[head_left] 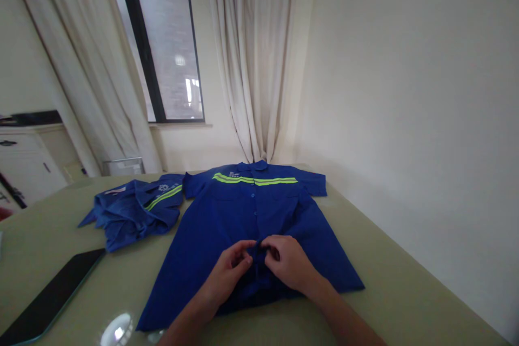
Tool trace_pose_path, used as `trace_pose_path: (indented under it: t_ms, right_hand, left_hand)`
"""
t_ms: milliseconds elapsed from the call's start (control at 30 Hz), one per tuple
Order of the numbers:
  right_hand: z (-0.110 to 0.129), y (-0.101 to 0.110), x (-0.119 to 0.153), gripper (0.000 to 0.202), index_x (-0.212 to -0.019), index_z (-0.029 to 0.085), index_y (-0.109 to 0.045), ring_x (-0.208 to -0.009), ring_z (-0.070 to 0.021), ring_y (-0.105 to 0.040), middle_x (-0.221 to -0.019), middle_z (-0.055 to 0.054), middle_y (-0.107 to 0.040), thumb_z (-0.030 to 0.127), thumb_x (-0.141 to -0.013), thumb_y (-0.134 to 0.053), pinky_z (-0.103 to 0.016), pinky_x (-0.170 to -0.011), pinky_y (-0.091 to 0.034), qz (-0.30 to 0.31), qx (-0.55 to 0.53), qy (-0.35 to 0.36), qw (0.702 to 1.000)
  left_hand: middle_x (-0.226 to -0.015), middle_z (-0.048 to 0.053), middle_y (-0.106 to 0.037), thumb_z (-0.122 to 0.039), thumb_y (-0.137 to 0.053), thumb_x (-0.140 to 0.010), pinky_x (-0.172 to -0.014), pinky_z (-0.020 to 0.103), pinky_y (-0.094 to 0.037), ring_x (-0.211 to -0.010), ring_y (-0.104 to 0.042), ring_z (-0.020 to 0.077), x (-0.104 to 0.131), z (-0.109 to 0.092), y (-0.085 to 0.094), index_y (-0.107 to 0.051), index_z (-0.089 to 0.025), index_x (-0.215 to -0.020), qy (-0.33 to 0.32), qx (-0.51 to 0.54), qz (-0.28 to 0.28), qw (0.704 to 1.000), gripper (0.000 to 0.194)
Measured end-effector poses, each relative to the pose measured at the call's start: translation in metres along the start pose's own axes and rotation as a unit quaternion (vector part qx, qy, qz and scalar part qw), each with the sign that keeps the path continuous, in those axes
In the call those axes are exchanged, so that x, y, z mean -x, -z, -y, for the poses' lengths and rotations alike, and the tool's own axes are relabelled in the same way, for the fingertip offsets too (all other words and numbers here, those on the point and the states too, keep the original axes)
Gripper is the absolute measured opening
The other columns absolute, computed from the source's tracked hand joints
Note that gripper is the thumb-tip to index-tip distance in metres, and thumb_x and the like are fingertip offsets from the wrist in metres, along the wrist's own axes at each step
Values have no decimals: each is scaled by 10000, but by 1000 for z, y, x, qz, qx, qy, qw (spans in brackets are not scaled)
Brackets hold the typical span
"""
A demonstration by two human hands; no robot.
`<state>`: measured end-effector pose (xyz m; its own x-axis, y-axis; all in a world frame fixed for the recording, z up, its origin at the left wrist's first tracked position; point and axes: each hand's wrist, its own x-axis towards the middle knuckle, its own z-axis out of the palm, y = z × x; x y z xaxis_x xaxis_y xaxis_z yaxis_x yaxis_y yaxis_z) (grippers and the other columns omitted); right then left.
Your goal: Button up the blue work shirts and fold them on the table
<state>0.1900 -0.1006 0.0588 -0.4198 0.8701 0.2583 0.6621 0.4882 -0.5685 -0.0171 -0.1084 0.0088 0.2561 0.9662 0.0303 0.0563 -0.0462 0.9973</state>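
Note:
A blue short-sleeved shirt (pixel 227 216) with a yellow-green stripe across the chest lies spread front up, collar at the far side. Both hands are at its front opening near the hem. My left hand (pixel 235 267) pinches the left side of the button placket, thumb and fingers curled. Close beside it, my right hand (pixel 286 259) grips the placket's right side with bent fingers. Cloth is slightly raised between the fingertips, and any button there is hidden. Above the hands, several small buttons run up the placket.
A crumpled blue garment (pixel 138 213) with a similar stripe lies to the left on the green table (pixel 389 286). Nearer on the left is a black flat panel (pixel 54 294). Behind the table are curtains (pixel 255 54) and a window; a wall borders the right side.

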Motion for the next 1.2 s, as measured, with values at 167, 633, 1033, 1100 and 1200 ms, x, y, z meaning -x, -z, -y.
trace_pose_path:
  t_ms: [167,633,1033,1100,1200]
  right_hand:
    - [1,-9,3,311,-1042,238,-730,-838,-185,-676,-931,-39,-741,142,-824,-531,-251,-759,-421,-10,41,35,998]
    - [-9,-13,-3,175,-902,254,-619,-616,-152,-560,-645,43,-603,158,-767,-564,-240,-593,-294,-17,5,-80,997]
    - [-6,-4,0,251,-990,284,-664,-837,-222,-691,-917,-31,-743,143,-849,-510,-283,-712,-377,-26,98,-122,987]
    - [-9,-6,0,302,-1023,285,-666,-914,-208,-690,-987,-22,-744,119,-848,-485,-273,-784,-405,-28,61,-85,994]
    - [-12,-5,0,304,-999,279,-673,-958,-203,-686,-991,-14,-744,117,-857,-458,-272,-857,-419,-39,17,-87,995]
  left_hand:
    - [-689,-58,-508,-579,-701,-771,-622,255,-331,-642,-441,121,-3,1,-5,-703,-165,-1097,6,-42,-45,998,527]
    - [-860,45,-728,-390,-605,-803,-775,300,-444,-857,-629,216,-35,-3,-34,-732,-168,-905,-8,-128,-24,991,275]
    - [-859,20,-644,-427,-538,-842,-793,315,-448,-844,-586,207,-24,12,-39,-627,-203,-905,-17,-85,-85,993,249]
    - [-887,27,-642,-397,-581,-803,-823,322,-453,-864,-586,206,-24,13,-39,-639,-194,-947,-19,-65,-85,994,255]
    - [-871,12,-616,-379,-632,-743,-778,305,-449,-811,-563,181,-25,13,-36,-647,-183,-1111,-2,-19,-76,997,418]
